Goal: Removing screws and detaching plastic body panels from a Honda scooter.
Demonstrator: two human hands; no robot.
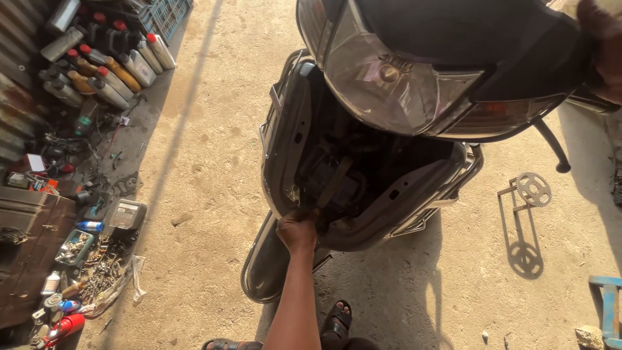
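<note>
One hand (pixel 297 231) reaches up into the open front of the scooter (pixel 363 175), fingers curled on a dark part inside. The headlight (pixel 389 84) sits at 12 o'clock. Bottles (pixel 110 65) stand at 10 o'clock. A sprocket (pixel 532 188) lies at 3 o'clock.

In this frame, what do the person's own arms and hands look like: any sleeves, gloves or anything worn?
One bare forearm runs up from the bottom edge to a bare hand: no glove, no sleeve in view, no watch or ring visible. Which hand it is cannot be told. At the top right corner a blurred shape may be the other hand; nothing worn can be made out there.
</note>
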